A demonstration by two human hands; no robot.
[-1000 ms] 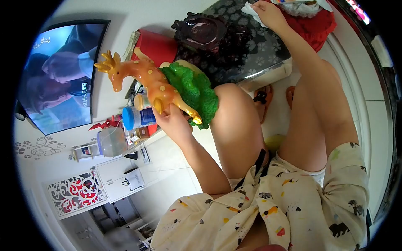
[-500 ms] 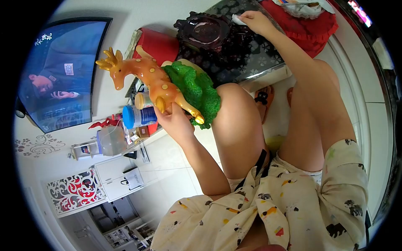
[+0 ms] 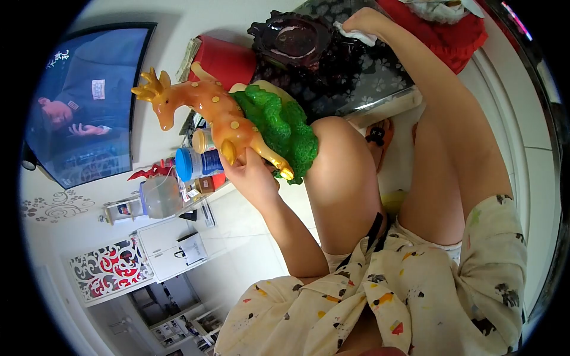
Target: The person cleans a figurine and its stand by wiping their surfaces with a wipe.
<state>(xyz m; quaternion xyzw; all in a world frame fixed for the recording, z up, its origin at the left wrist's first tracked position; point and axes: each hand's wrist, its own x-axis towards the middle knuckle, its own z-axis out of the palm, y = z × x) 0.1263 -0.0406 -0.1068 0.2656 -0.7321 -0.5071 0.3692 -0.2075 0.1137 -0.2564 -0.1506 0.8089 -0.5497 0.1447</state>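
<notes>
Head view: handling this well seemed to call for a firm left hand (image 3: pixel 252 177) under the deer figurine (image 3: pixel 222 121) and light pressure on the white tissue (image 3: pixel 360 37), clear of the dark dish (image 3: pixel 291 38). The left hand was curled round the figurine's lower body (its green base (image 3: pixel 282 127) by the left thigh (image 3: pixel 344 172)), while the right hand (image 3: pixel 369 24), fingers bunched, pinched the tissue at the patterned tabletop (image 3: pixel 383 74).
</notes>
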